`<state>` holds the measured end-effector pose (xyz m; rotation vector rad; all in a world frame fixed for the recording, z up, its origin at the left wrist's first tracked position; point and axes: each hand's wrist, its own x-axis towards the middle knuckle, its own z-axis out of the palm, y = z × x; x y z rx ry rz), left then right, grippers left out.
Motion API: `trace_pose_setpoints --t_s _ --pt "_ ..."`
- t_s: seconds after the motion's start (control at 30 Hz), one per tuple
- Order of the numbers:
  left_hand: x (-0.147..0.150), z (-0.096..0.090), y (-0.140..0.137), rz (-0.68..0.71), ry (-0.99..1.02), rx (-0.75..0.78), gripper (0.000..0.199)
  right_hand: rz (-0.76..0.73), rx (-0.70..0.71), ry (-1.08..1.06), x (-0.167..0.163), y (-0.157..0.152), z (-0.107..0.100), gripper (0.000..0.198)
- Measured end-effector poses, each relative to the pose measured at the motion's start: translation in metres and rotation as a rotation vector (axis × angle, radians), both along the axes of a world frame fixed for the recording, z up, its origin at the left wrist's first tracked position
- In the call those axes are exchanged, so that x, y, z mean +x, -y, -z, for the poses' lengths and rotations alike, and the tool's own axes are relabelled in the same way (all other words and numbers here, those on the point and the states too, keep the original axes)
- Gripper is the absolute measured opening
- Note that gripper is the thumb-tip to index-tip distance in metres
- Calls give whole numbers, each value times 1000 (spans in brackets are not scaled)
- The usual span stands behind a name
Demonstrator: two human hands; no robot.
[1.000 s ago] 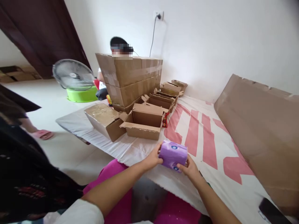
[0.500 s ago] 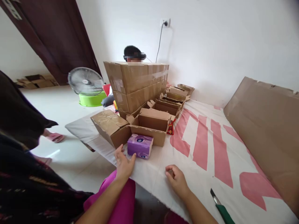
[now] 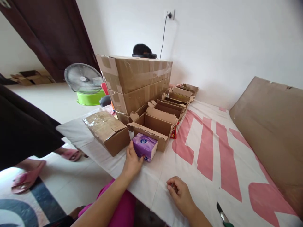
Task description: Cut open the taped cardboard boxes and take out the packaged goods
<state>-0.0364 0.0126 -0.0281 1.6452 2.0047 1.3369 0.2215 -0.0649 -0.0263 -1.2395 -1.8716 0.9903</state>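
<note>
A purple pack of tissues [image 3: 145,143] lies on the cloth-covered table against the front of an open cardboard box [image 3: 153,137]. My left hand [image 3: 133,162] is on the pack's near left corner, fingers along its left end and thumb at its front face. My right hand [image 3: 179,193] rests on the cloth with its fingers loosely curled, and nothing shows in them. To the right of it lies a utility knife [image 3: 222,216] with a green handle, partly cut off by the frame's edge. A taped cardboard box [image 3: 106,130] sits left of the open one.
Several open boxes [image 3: 178,97] run in a row toward the wall. Stacked taped cartons [image 3: 134,82] stand beside them, with a person's head [image 3: 143,50] behind. A large cardboard sheet [image 3: 267,126] leans at right. Someone in dark clothing [image 3: 26,123] stands at left, near a fan [image 3: 82,78].
My left hand has moved forward and closed on the tissue pack, which sits slightly farther right. My right hand stays curled in place. The person at left has shifted, and the view has tilted slightly.
</note>
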Motion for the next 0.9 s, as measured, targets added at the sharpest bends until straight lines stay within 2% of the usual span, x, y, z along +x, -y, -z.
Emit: trace_pose_setpoints --t_s 0.4,0.57,0.7,0.8,0.9 --pt "3 -1 -39 31 26 -57 97 -35 -32 4 2 2 1 10" --pt "6 3 -46 50 2 -23 96 -34 -41 3 2 1 0 12" --pt "14 -6 -47 23 -164 -90 92 -26 -40 8 2 1 0 12" --pt "22 -21 -49 -32 -336 -206 87 -28 -41 12 2 1 0 13" --pt "31 -37 -53 -71 -458 -258 84 -32 -51 11 2 1 -2 14"
